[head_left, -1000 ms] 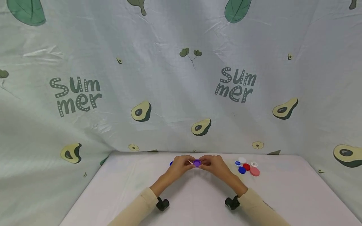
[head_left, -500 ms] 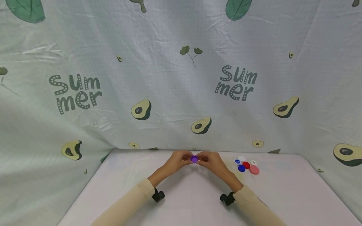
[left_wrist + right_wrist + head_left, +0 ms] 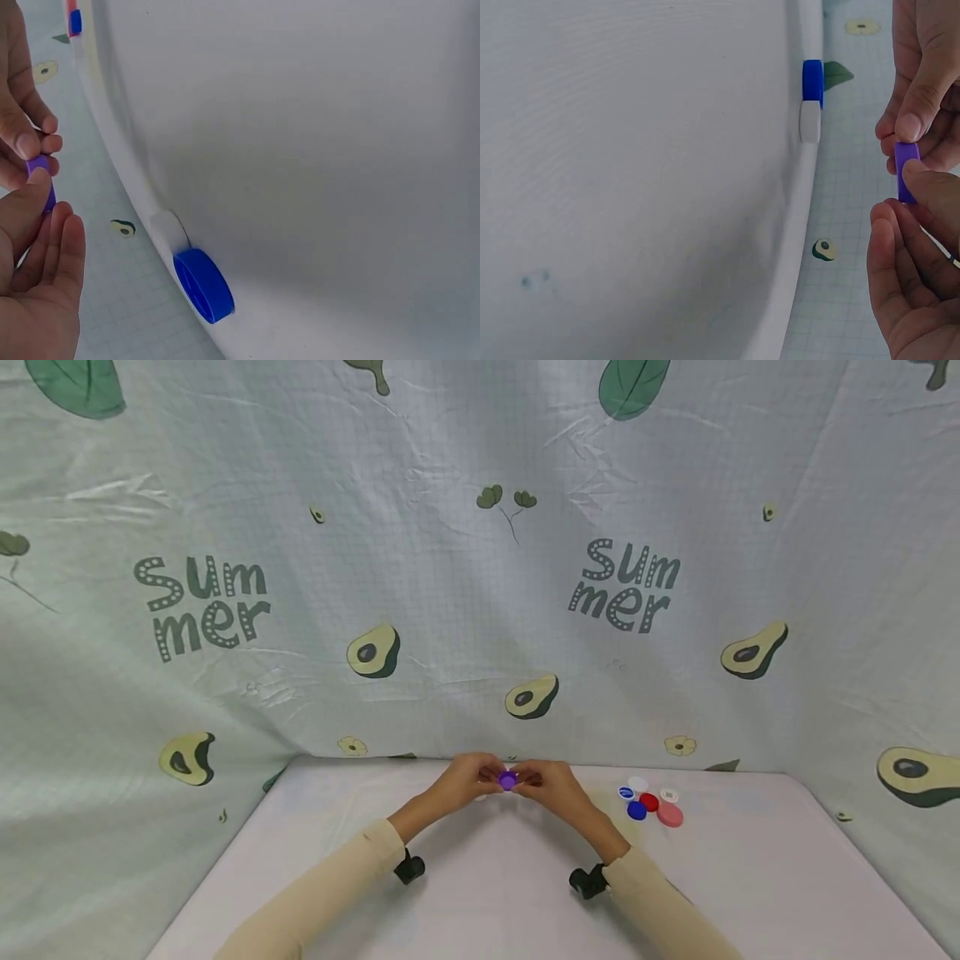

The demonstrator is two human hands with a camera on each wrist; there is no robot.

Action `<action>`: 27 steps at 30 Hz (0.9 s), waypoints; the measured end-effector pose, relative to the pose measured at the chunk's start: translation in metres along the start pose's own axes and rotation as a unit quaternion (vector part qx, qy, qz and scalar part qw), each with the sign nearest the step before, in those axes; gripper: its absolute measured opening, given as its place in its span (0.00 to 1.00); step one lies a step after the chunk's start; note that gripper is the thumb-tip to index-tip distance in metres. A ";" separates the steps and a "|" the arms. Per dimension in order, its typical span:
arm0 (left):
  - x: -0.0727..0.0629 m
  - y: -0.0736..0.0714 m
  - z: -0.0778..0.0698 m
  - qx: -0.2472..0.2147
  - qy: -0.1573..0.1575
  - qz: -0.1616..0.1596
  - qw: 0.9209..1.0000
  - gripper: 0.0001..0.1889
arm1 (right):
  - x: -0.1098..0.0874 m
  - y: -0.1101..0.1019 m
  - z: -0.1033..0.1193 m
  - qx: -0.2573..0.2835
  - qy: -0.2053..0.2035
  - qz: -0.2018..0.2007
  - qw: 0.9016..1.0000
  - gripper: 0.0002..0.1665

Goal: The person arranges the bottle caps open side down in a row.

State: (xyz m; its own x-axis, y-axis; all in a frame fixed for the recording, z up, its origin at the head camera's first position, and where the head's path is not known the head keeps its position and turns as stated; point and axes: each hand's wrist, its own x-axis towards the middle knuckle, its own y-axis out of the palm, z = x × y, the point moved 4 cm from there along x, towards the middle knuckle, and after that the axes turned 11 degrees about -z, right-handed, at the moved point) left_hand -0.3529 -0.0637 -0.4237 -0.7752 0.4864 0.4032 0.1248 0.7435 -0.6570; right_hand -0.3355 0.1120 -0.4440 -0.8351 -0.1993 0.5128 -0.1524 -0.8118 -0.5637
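Observation:
A small purple bottle cap (image 3: 507, 780) is held up between my two hands, its hollow side facing the head camera. My left hand (image 3: 468, 778) pinches its left edge with thumb and fingers. From the other side my right hand (image 3: 553, 787) pinches the right edge. Both wrist views show the purple cap edge-on, thumbs toward the camera. A blue bottle cap (image 3: 202, 286) and a white cap (image 3: 171, 227) lie on the table near my left hand; in the head view that hand largely hides them.
Right of my right hand lies a group of caps: a blue cap (image 3: 637, 811), a red cap (image 3: 648, 802), a pink cap (image 3: 671, 815) and several white ones. The white table (image 3: 495, 893) ends at a printed curtain (image 3: 442, 568) behind.
Both hands have shifted a little left and away from me with the purple cap between them. The group of caps on the right has stayed in place.

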 end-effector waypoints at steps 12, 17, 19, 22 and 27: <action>0.006 -0.002 0.013 0.061 0.020 0.017 0.998 0.08 | 0.010 0.014 -0.006 -0.012 0.025 0.020 0.999 0.10; 0.006 0.001 0.021 0.074 0.027 0.031 0.996 0.07 | 0.011 0.020 -0.011 -0.008 0.037 0.021 0.999 0.10; 0.005 0.001 0.026 0.069 0.020 0.037 0.997 0.07 | 0.011 0.023 -0.012 -0.004 0.037 0.026 0.999 0.10; 0.006 -0.001 0.031 0.066 0.005 0.041 0.997 0.08 | 0.013 0.028 -0.013 0.007 0.039 0.042 0.998 0.11; 0.011 0.003 0.035 0.057 -0.004 0.059 0.997 0.09 | 0.015 0.027 -0.018 -0.005 0.062 0.053 0.997 0.10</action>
State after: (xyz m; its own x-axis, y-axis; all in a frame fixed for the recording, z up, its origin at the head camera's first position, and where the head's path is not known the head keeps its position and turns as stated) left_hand -0.3831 -0.0723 -0.4436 -0.7645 0.5635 0.3130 0.1459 0.6242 -0.7676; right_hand -0.3615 0.0965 -0.4634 -0.9060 -0.2136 0.3654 -0.0641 -0.7841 -0.6173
